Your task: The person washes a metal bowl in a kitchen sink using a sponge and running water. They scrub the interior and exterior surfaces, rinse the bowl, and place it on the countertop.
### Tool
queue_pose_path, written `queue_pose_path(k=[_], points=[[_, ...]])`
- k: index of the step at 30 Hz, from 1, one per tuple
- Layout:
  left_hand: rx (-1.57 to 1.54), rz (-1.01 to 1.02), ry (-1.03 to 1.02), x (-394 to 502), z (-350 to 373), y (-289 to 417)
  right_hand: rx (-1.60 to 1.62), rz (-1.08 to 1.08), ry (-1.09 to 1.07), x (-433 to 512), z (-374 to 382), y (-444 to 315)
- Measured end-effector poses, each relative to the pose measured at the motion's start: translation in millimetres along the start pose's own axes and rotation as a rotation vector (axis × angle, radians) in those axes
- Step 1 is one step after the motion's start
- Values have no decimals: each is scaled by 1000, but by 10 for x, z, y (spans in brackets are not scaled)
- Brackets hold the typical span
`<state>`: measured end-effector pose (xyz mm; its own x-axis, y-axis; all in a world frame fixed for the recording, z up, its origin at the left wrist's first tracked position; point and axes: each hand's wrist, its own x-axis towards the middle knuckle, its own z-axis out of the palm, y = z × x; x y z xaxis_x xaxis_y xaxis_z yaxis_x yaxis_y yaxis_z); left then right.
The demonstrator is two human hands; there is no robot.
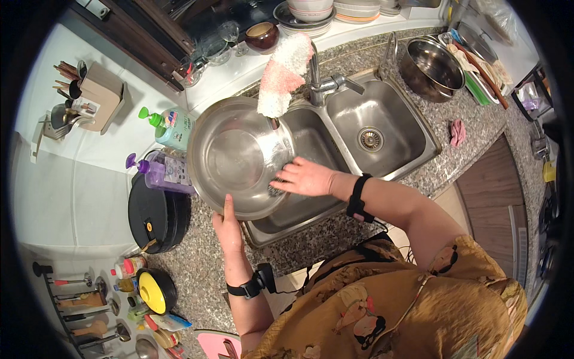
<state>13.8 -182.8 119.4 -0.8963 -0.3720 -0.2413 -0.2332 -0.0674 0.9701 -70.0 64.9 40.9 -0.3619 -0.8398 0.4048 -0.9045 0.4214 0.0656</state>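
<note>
A wide stainless steel basin point(235, 157) is tilted over the left bowl of a double sink point(309, 139). My left hand point(228, 229) grips the basin's near rim, its thumb over the edge. My right hand point(305, 177) is at the basin's right side, palm down, with a dark scouring pad or wire scrubber point(276, 188) partly visible under its fingers. The faucet point(318, 80) stands behind the sink, and a pink and white fluffy cloth point(284, 74) hangs over its spout. Water seems to wet the basin wall below the spout.
Left of the basin stand a green-capped soap bottle point(172, 130), a purple pump bottle point(166, 172) and a black lidded appliance point(157, 213). A steel pot point(432, 69) and a pink rag point(457, 133) lie right of the sink. Stacked bowls point(309, 11) and glassware line the windowsill.
</note>
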Motion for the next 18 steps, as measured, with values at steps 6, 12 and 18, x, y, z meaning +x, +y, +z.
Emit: queue_pose_path(k=[6,12,18], points=[[-603,-69,-6,-336,545,-267,243,136,234,269,-64,-536],[-631,-42,93,-303,565,-505,500,190,225,478,-162,-741],[-545,-104,160,-281,273,-517,249,168,-209,186,-172,-296]])
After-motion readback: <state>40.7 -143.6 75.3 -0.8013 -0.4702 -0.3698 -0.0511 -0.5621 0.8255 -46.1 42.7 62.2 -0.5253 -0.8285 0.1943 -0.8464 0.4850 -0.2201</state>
